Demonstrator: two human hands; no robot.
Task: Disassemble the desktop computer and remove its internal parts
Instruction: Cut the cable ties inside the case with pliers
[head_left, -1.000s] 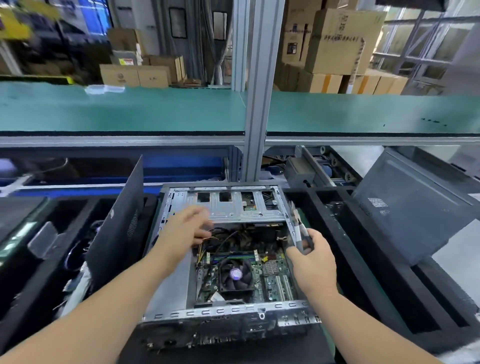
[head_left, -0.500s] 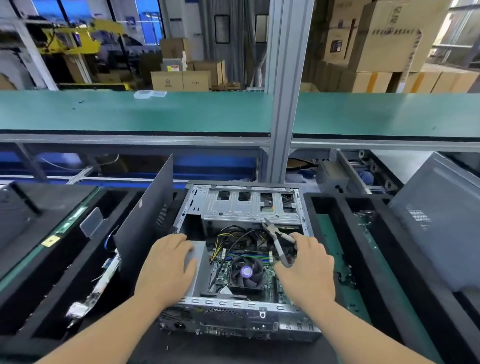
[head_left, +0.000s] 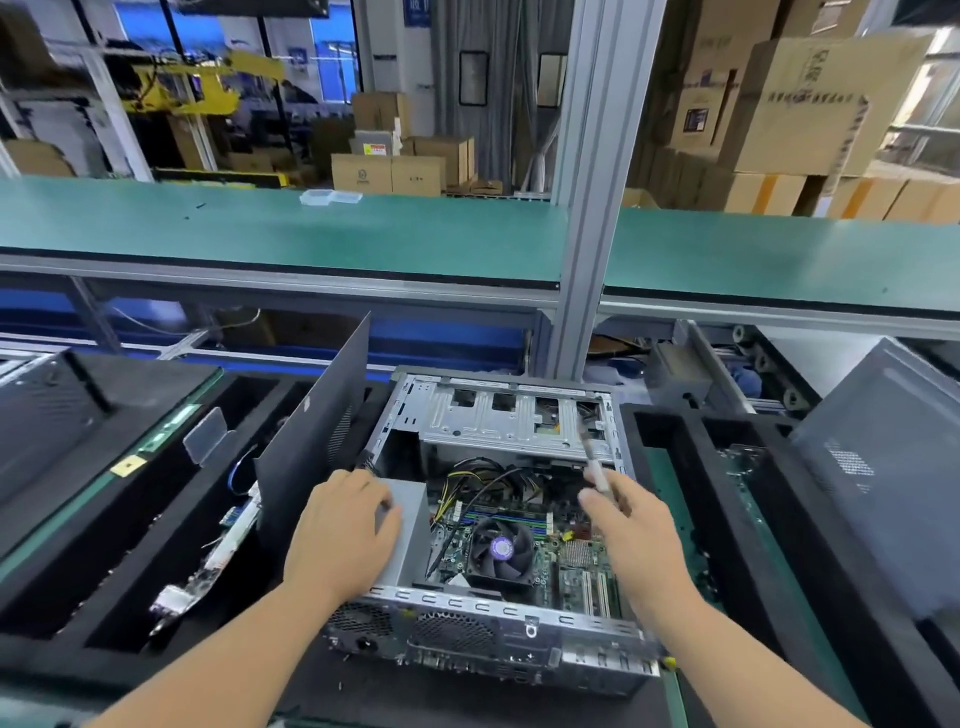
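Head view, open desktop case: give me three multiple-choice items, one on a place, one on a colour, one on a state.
1. Where does the left hand rest?
A. on the grey power supply
B. on the cooler fan
C. on the green shelf

2. What colour is the sticker at the hub of the cooler fan?
A. red
B. purple
C. yellow

3. What is the state of the right hand?
A. open, holding nothing
B. holding pliers
C. pressing the motherboard

Key: 1 A, palm lies on the grey box; 2 B, hub shows purple; 3 B, fingers grip the handles.
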